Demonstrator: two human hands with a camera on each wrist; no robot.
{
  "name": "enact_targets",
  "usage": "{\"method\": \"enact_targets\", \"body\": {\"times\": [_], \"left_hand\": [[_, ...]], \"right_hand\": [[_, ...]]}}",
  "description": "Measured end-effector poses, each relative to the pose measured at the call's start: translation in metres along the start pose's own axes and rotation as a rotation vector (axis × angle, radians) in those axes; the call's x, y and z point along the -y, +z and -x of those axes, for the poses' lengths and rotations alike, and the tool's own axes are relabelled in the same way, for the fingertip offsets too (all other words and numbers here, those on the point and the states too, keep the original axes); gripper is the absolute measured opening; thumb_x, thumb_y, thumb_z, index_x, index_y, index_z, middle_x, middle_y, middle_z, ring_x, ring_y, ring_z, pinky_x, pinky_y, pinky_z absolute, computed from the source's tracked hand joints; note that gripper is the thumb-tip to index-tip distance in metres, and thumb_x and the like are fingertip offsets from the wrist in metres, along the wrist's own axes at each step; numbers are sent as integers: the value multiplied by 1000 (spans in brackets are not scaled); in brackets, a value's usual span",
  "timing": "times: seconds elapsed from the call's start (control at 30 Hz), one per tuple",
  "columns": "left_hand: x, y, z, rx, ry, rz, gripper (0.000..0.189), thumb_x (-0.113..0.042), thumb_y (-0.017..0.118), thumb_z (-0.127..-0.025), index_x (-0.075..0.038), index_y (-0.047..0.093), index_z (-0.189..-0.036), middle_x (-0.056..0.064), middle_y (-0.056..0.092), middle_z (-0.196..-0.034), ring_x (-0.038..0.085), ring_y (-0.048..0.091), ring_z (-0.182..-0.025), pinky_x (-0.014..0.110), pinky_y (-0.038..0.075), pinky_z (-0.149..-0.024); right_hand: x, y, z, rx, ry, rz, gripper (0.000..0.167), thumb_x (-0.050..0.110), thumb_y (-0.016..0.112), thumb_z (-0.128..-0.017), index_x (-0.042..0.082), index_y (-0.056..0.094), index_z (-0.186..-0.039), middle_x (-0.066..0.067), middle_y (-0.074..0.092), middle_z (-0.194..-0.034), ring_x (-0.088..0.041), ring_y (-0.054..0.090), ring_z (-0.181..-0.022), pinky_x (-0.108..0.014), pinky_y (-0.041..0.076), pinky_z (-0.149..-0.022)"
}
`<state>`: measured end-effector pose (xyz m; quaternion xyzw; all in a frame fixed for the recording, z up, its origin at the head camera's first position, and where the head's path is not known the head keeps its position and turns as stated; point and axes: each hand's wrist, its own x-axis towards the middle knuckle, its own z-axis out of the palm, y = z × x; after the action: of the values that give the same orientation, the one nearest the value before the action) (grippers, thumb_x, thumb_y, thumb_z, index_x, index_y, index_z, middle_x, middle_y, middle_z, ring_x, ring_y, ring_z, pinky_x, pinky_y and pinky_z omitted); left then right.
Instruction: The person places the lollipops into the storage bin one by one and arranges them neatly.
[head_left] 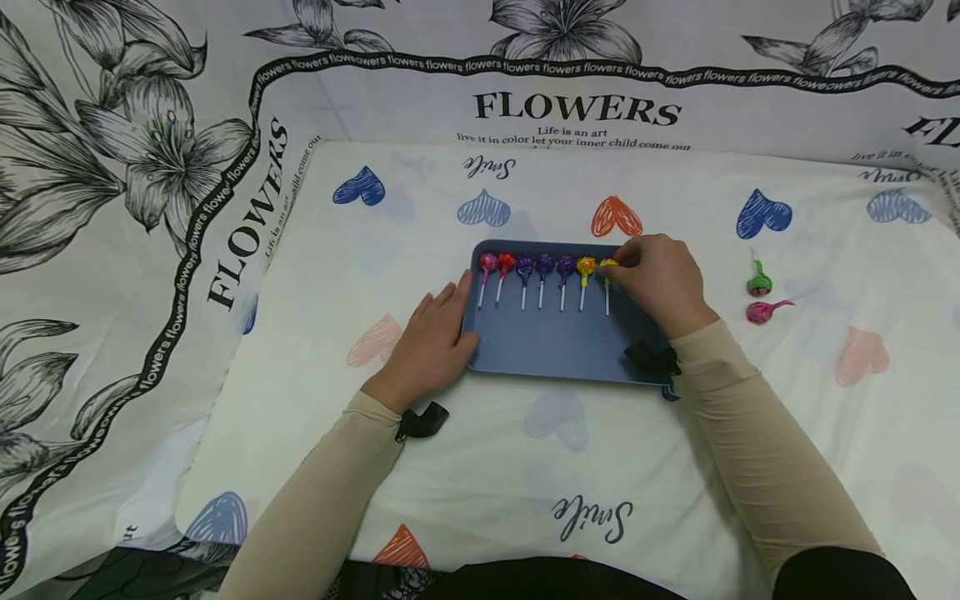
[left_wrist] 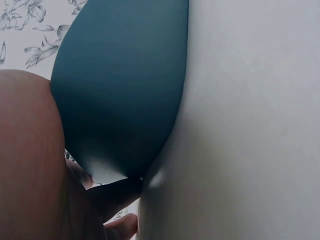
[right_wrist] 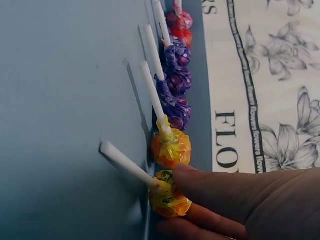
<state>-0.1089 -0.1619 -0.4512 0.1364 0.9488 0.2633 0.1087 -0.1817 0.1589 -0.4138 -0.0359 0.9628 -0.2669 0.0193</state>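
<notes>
A blue-grey tray (head_left: 555, 346) lies on the cloth, with several lollipops in a row along its far side. At the left of the row are a pink lollipop (head_left: 487, 263) and a red one (head_left: 507, 263). Purple lollipops (head_left: 545, 265) fill the middle, followed by a yellow-orange lollipop (head_left: 586, 267). My right hand (head_left: 663, 279) pinches the last yellow lollipop (right_wrist: 170, 200) by its wrapped head between thumb and fingers, its white stick (right_wrist: 127, 164) pointing toward the tray's near side. My left hand (head_left: 431, 337) rests against the tray's left edge, fingers fairly straight and thumb at the rim.
Right of the tray, a green lollipop (head_left: 759, 283) and a pink lollipop (head_left: 761, 312) lie on the white cloth (head_left: 802, 433) printed with hearts. A flower-patterned cloth (head_left: 405, 104) spreads beyond it. Black straps (head_left: 423, 422) sit at both wrists.
</notes>
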Motion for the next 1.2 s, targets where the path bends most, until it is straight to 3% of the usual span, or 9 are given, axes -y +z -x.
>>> {"method": "enact_targets", "body": {"times": [0.37, 0.8, 1.2], "left_hand": [[-1, 3, 3, 5, -11, 4, 81, -28, 43, -100, -14, 6, -171, 7, 24, -173, 26, 17, -162, 45, 5, -132], [-1, 3, 3, -6, -6, -8, 81, -27, 44, -100, -15, 5, -170, 7, 24, -173, 25, 17, -162, 45, 6, -132], [-3, 1, 4, -11, -6, -3, 82, -26, 45, -100, -14, 5, -170, 8, 24, -173, 26, 18, -162, 46, 7, -132]], "right_hand": [[-2, 2, 1, 47, 29, 9, 35, 33, 79, -93, 0, 77, -104, -21, 77, -103, -36, 70, -92, -50, 53, -73], [2, -4, 5, 47, 16, 16, 38, 36, 81, -92, 2, 76, -107, -18, 78, -104, -34, 72, -92, -49, 53, -71], [-3, -13, 16, -1, 12, -15, 38, 36, 77, -95, 1, 76, -108, -19, 77, -102, -34, 70, -88, -49, 54, -69]]}}
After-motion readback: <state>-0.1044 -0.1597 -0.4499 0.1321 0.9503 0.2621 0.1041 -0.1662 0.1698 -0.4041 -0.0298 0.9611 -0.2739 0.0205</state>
